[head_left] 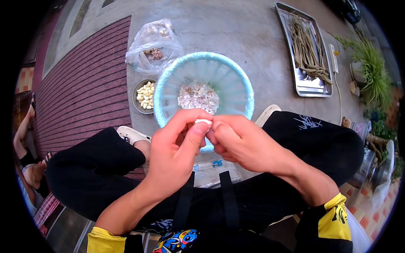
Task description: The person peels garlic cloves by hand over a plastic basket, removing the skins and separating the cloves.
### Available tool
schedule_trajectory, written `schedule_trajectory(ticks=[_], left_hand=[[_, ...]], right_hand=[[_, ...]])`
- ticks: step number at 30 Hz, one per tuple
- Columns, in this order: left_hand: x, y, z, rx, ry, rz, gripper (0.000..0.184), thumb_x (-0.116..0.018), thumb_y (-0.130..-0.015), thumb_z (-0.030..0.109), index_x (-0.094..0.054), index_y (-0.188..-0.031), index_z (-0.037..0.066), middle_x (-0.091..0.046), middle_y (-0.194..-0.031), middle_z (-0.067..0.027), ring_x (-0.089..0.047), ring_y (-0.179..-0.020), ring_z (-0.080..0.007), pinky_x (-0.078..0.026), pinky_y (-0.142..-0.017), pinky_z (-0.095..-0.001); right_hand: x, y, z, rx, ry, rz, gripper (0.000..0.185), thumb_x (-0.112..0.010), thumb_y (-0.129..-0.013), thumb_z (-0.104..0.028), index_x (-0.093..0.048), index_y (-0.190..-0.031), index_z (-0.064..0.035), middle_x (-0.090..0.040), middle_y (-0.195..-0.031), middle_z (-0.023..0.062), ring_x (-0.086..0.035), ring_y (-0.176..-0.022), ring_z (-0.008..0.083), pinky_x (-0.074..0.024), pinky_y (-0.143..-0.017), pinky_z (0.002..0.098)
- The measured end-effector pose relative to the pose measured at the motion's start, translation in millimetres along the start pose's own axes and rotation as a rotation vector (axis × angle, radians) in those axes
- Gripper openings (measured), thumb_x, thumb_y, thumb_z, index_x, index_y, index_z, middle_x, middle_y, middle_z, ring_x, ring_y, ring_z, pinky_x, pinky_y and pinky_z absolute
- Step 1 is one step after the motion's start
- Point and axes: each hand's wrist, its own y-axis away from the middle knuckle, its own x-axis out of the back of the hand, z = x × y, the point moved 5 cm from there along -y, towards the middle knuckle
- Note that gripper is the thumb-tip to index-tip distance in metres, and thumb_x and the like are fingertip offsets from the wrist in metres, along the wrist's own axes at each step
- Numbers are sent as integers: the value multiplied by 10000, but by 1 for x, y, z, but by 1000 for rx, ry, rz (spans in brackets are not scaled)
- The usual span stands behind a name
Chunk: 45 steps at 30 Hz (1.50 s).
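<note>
No whole word readable. On black trousers [327, 141], at right knee and lap: white script [307, 122], illegible. On yellow right sleeve [329, 226]: black lettering [339, 213], creased, partly N-like. On clear pack [204, 173]: blue print [217, 163], too small.

floor [253, 36]: grey, with a thin crack
basin [246, 84]: light blue, in the middle
bowl [136, 103]: metal, just left of the basin
plastic bag [145, 39]: see-through, beyond the bowl
mat [86, 80]: dark red, ribbed — along the left
tray [304, 87]: metal, right — power strip [334, 61] beside it

White clove [203, 121], pale blue basket [248, 95], striped maroon mat [93, 76], yellow and black sleeves [335, 222]
</note>
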Motion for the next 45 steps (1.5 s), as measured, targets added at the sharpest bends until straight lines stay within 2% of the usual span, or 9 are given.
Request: schedule_trajectory(ticks=[9, 11, 19, 23, 26, 33, 38, 41, 45], left_hand=[[-3, 3, -10, -4, 21, 92, 171, -551, -974, 110, -611, -1092, 2, -603, -800, -20, -507, -650, -53, -418, -567, -207], [-2, 5, -14, 17, -31, 120, 169, -548, -974, 104, -615, -1090, -1, -603, -801, -23, -507, -651, -54, -419, -567, -208], [-6, 2, -17, -52, 215, 46, 196, -497, -998, 98, -577, -1153, 9, -586, -901, -34, -471, -686, -53, -403, -583, -209], [-6, -11, -18, 71, 472, -23, 215, -453, -1017, 131, -539, -1180, 22, -559, -917, -55, -459, -698, -74, -399, -567, -225], [-4, -13, -20, 160, 505, -23, 171, -429, -1022, 157, -524, -1127, 62, -572, -891, -67, -504, -714, -124, -403, -570, -254], [1, -20, -10, 334, 633, -20, 179, -467, -995, 171, -527, -1124, 63, -571, -873, -70, -525, -728, -130, -419, -601, -265], [5, -21, -10, 355, 807, -8, 227, -501, -971, 196, -529, -1147, 55, -558, -880, -62, -519, -734, -124, -419, -630, -255], [6, -19, -6, 369, 828, -10, 235, -504, -968, 201, -532, -1148, 53, -554, -892, -61, -517, -743, -120, -418, -634, -253], [10, -19, -8, 340, 859, -60, 246, -490, -979, 185, -549, -1166, 37, -566, -932, -51, -535, -815, -129, -432, -667, -270]], right_hand=[[-14, 0, 9, -244, -394, 17, 359, -388, -944, -256, -534, -737, -2, -455, -533, 29, -428, -434, 126, -349, -422, 306], [-18, 3, 10, -404, -555, -24, 270, -386, -976, -191, -417, -738, -67, -355, -633, -19, -261, -487, 72, -220, -437, 251], [-11, 2, 11, -437, -824, -81, 256, -394, -949, -184, -393, -702, -114, -272, -606, -65, -197, -486, 58, -173, -436, 252], [6, -2, 3, -336, -645, -39, 300, -410, -986, -246, -429, -719, -112, -310, -619, -66, -220, -499, 52, -199, -446, 243], [12, -6, 2, -52, -187, 14, 400, -399, -1018, -346, -567, -859, -19, -523, -731, 13, -477, -651, 116, -404, -584, 275], [17, -11, 9, -40, -152, 152, 414, -465, -1004, -351, -580, -806, -7, -539, -686, 8, -490, -633, 93, -398, -541, 296], [27, -8, -3, -62, 520, 267, 250, -619, -894, -238, -626, -788, -11, -590, -617, 165, -511, -515, 331, -418, -528, 410], [26, -6, -2, 174, 442, 347, 153, -647, -872, -167, -623, -886, -17, -584, -599, 134, -530, -502, 324, -436, -538, 406], [27, 0, -29, 42, 361, 348, 152, -645, -874, -117, -604, -979, -16, -593, -679, 134, -606, -613, 215, -458, -554, 327]])
